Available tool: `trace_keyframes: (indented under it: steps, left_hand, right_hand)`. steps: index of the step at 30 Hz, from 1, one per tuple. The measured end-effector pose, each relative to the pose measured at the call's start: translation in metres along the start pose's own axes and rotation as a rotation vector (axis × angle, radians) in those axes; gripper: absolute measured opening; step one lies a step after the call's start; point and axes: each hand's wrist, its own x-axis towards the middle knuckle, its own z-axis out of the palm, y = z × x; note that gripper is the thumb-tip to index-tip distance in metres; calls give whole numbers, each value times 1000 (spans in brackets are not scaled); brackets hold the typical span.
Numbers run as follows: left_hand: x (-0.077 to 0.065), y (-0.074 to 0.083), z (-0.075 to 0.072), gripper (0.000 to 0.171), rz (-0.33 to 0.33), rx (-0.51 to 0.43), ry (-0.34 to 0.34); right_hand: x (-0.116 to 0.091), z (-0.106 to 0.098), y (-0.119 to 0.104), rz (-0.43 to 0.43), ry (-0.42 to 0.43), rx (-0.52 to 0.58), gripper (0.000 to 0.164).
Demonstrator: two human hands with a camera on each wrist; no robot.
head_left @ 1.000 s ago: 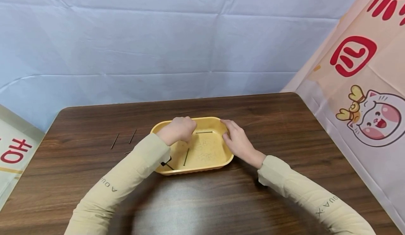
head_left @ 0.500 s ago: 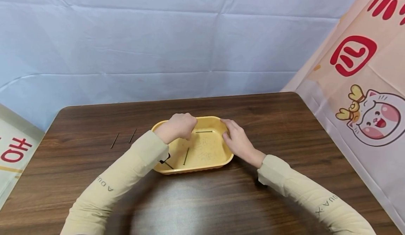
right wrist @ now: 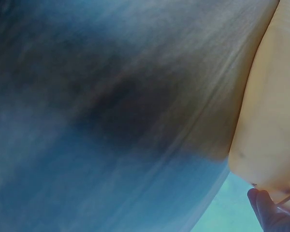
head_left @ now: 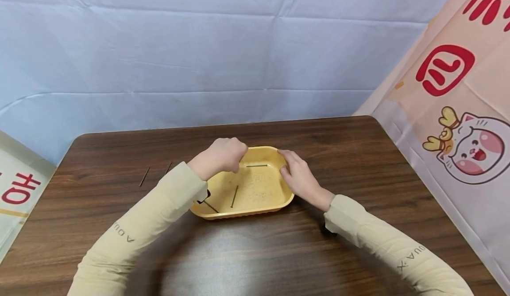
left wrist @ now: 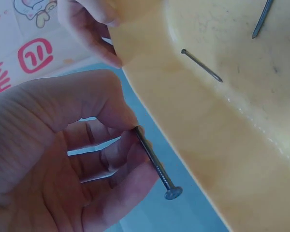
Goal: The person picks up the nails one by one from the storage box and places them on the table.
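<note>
My left hand is over the far left rim of a yellow plastic tray. Between thumb and fingers it pinches a metal nail, flat head outward, seen in the left wrist view beside the tray's edge. My right hand holds the tray's right rim, thumb on the inner side and fingers over the edge. Inside the tray lie a nail along the far wall, a second nail near the middle and a third nail at the near left, partly behind my left cuff.
Left of the tray, a loose nail lies on the dark wood table; another nail there is partly covered by my left sleeve. A pale cloth hangs behind the table, and a printed banner stands at the right.
My left hand has risen from inside the tray toward its far left rim, and the sleeve now covers more of the table nails. My right hand and the tray stay in place.
</note>
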Motion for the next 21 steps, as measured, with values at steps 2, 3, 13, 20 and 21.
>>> trace_keyframes:
  steps: [2,3,13,20,21]
  left_hand:
    - [-2,0,-2,23,0,11,14]
    - [-3,0,-3,21,-1,17,22]
    - [-14,-3,-6,14,-2,9,119]
    - [-20,-4,-8,16,-4,23,179]
    - [-21,-4,-9,16,-4,21,187]
  right_hand:
    - [0,0,0,0,0,1,43]
    - [0,0,0,0,-1,1,43]
    - [0,1,1,3,-3,-3,43]
    - [0,0,1,10,-9,-1,43]
    - [0,0,0,10,-9,-1,43]
